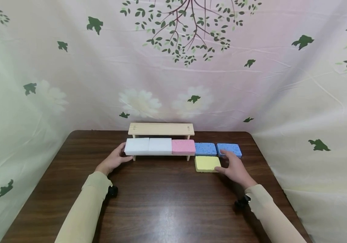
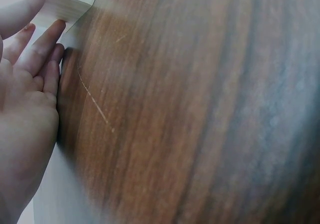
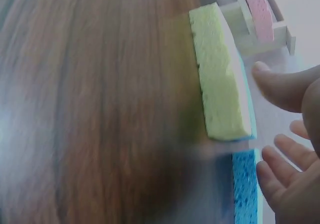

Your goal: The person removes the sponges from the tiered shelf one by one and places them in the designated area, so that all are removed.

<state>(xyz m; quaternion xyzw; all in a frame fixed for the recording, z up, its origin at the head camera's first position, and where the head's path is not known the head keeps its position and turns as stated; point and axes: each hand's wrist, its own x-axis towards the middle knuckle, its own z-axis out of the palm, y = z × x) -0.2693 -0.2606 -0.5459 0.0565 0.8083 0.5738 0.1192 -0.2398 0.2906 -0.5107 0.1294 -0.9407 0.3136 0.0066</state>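
On the lower board of a small wooden shelf (image 1: 161,129) lie two white blocks (image 1: 137,146) and a pink sponge (image 1: 183,146) (image 3: 258,12), in a row. My left hand (image 1: 112,161) (image 2: 25,104) is at the shelf's left end, fingers extended; one fingertip meets the wood's corner in the left wrist view. To the shelf's right are two blue sponges (image 1: 205,149) (image 3: 245,189), with a yellow sponge (image 1: 207,163) (image 3: 217,74) in front. My right hand (image 1: 235,168) (image 3: 295,169) hovers by the yellow and right blue sponges, thumb and fingers apart; contact is unclear.
The brown wooden table (image 1: 161,202) extends in front of the shelf and sponges. A patterned cloth (image 1: 161,74) hangs behind the table and along both sides. Each wrist carries a dark strapped device.
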